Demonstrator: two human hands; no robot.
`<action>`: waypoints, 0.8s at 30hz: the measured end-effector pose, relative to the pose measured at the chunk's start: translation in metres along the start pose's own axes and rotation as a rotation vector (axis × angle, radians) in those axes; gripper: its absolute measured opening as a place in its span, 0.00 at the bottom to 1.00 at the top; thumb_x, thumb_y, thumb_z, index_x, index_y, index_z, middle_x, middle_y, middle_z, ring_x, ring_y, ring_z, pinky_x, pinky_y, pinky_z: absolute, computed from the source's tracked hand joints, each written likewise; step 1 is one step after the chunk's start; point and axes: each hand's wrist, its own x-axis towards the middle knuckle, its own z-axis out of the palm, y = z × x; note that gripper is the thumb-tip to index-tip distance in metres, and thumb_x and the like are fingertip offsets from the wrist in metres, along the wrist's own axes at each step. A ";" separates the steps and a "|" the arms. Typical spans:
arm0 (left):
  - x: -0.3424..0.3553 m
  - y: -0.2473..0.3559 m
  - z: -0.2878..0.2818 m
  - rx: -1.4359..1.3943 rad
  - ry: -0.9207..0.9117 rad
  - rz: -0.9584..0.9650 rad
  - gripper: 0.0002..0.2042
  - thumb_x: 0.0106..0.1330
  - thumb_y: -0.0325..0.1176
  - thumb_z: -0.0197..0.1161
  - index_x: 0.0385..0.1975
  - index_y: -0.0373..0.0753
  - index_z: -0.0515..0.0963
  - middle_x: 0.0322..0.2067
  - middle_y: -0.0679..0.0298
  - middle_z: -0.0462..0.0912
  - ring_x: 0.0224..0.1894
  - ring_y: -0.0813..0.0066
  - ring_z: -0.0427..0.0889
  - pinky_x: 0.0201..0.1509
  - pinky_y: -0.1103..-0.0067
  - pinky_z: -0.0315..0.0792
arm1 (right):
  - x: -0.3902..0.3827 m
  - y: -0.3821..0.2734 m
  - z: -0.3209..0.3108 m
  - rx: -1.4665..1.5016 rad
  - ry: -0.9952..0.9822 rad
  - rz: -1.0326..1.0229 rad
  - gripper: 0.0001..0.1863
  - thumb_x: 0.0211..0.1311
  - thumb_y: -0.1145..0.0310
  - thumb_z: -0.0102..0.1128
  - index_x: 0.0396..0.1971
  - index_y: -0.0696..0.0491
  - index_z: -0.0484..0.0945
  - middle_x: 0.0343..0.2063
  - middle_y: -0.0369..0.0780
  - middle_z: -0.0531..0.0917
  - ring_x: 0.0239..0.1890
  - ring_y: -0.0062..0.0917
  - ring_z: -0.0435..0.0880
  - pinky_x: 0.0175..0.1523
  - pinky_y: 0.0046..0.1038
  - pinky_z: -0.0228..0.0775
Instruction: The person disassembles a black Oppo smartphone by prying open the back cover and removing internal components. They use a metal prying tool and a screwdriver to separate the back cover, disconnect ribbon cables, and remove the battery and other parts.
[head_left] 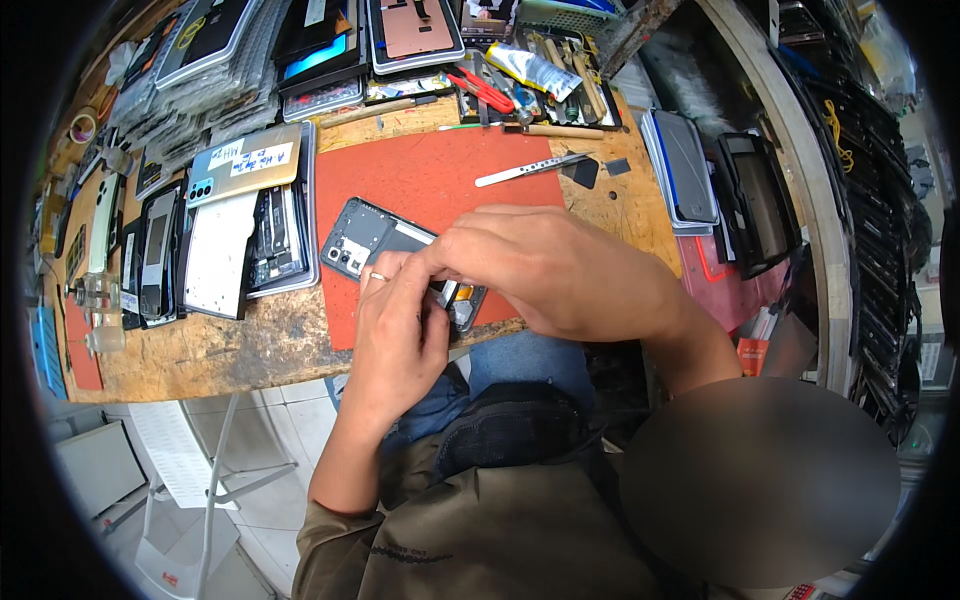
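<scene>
The left forearm (346, 465) rises steeply from the lower edge to a nearly straight wrist (368, 405). The left hand (392, 325) shows its back upward, fingers reaching forward, with the bent thumb (436, 338) off to their right. The right forearm (665, 310) slants in from the lower right, its elbow out to the side. The right hand (540, 258) arches palm down, its fingers curled leftward to meet the left hand. The right fingertips are mostly hidden, so their grip cannot be told.
</scene>
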 end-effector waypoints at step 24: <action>-0.020 -0.016 -0.002 -1.001 0.424 -0.162 0.26 0.73 0.22 0.64 0.69 0.33 0.64 0.37 0.66 0.77 0.39 0.81 0.76 0.49 0.80 0.74 | -0.002 -0.020 0.001 -0.388 0.032 0.094 0.14 0.64 0.70 0.69 0.48 0.57 0.83 0.34 0.41 0.84 0.38 0.39 0.85 0.43 0.41 0.73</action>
